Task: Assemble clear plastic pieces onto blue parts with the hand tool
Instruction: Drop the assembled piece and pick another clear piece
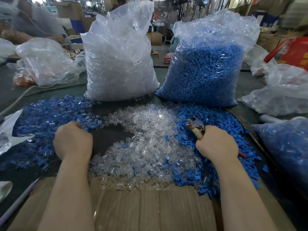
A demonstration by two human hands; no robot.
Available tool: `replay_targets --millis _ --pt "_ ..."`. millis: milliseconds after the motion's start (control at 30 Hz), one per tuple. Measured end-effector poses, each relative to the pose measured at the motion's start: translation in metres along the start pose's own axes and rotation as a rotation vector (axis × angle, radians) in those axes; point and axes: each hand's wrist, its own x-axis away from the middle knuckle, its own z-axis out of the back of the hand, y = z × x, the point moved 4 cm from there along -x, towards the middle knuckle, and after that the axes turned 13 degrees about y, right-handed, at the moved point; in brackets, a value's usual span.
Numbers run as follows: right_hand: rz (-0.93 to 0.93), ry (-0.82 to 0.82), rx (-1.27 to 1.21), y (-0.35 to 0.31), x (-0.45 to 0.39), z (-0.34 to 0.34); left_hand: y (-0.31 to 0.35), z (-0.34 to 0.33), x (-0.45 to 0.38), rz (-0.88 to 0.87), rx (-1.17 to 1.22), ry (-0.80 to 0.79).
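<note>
A heap of loose clear plastic pieces (146, 147) covers the middle of the table. Loose blue parts (215, 117) lie in a heap to its right. On the left spreads a pile of assembled blue-and-clear pieces (50, 114). My right hand (216, 144) grips the hand tool (197, 126), pliers with tape-wrapped handles, whose metal jaws point up over the blue parts. My left hand (73, 140) is curled shut at the edge of the assembled pile; whatever its fingers hold is hidden.
Two tall bags stand behind the heaps: one of clear pieces (120, 60), one of blue parts (206, 64). Another bag of blue pieces (286, 147) lies at the right. Flat cardboard (150, 209) covers the near edge. More plastic bags (48, 64) sit far left and right.
</note>
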Motion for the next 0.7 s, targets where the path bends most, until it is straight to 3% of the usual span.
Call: replay_targets --millis 133,200,300,433,700 --pt "0.011 -0.004 0.010 -0.001 0.000 -0.002 0.029 0.000 0.009 -0.172 0.162 -0.113" --pt "0.026 -0.006 0.009 -0.001 0.000 -0.003 0.045 -0.007 0.021 -0.224 0.230 -0.333" --pt "0.029 0.002 0.000 -0.001 0.001 -0.003 0.057 -0.022 0.040 -0.296 0.136 -0.601" --pt "0.028 0.008 -0.006 0.000 0.001 -0.004 0.060 -0.029 0.045 -0.385 -0.046 -0.641" --pt "0.027 0.001 -0.004 0.000 -0.001 -0.007 0.062 -0.027 0.048 -0.424 -0.048 -0.673"
